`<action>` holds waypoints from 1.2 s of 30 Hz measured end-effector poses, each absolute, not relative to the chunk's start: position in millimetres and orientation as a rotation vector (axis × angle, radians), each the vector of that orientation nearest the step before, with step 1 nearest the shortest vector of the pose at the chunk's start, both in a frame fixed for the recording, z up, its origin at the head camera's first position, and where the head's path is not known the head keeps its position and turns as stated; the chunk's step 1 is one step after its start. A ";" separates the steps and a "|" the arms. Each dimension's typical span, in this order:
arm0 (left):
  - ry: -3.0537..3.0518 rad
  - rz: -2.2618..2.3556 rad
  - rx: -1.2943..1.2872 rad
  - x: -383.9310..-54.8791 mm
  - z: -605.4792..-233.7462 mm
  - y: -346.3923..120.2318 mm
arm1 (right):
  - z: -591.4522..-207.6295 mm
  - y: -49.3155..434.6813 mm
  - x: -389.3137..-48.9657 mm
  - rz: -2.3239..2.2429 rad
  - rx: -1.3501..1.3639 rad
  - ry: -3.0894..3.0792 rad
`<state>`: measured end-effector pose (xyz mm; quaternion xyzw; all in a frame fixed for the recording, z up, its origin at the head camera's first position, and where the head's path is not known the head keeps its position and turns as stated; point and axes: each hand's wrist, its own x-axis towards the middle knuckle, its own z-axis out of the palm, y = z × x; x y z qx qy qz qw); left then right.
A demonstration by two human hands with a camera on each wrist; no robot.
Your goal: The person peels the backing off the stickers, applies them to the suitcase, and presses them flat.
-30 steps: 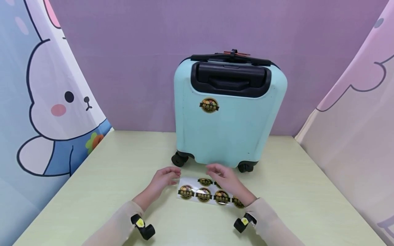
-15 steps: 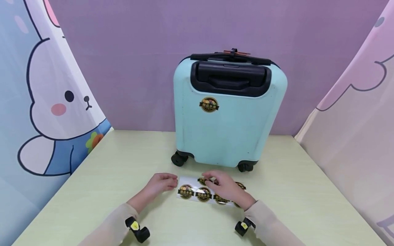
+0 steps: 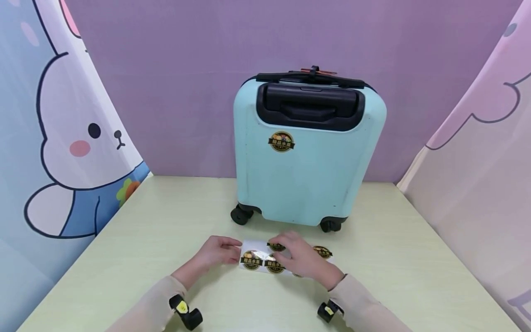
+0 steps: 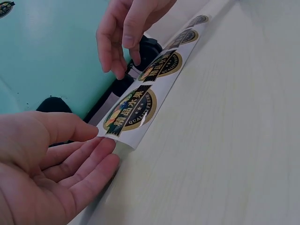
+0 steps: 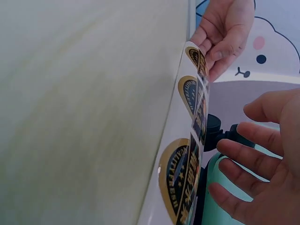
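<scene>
A white sheet of round black-and-gold stickers lies on the table in front of the suitcase. My left hand is at its left end; in the left wrist view the thumb and fingers pinch the sheet's corner, which bends up slightly. Over the middle of the sheet hovers my right hand, covering some of the stickers. Its fingers are loosely spread in the right wrist view, holding nothing. On the upright light-blue suitcase one matching round sticker sits below the black handle recess, left of centre.
Two black wheels show under the suitcase, the left wheel nearer the left hand. Behind stands a purple backdrop, with a rabbit-print curtain on the left and a pink one on the right. The pale table spreads around the sheet.
My left hand has moved down to the sheet's left edge and pinches it. The right hand has come back from near the suitcase's base to over the sheet. The suitcase has stayed put.
</scene>
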<state>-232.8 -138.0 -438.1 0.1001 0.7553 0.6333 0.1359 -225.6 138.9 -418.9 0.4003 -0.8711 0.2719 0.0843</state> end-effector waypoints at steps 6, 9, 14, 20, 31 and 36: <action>2.221 1.841 0.287 -231.9 -436.4 -134.2 | -418.3 135.6 -223.3 0.697 1.225 -2.542; 2.247 1.856 0.248 -231.8 -435.8 -132.6 | -416.7 132.8 -221.1 0.627 1.238 -2.500; 2.243 1.925 0.218 -231.1 -432.8 -128.8 | -413.4 128.1 -217.3 0.535 1.254 -2.388; 2.154 2.040 0.227 -227.4 -420.9 -119.8 | -407.9 126.6 -212.4 0.465 1.213 -2.348; 2.041 2.155 0.265 -220.0 -408.5 -105.1 | -397.1 124.6 -206.1 0.441 1.146 -2.260; 2.010 2.189 0.289 -216.9 -402.9 -99.2 | -395.7 121.1 -203.3 0.457 1.119 -2.195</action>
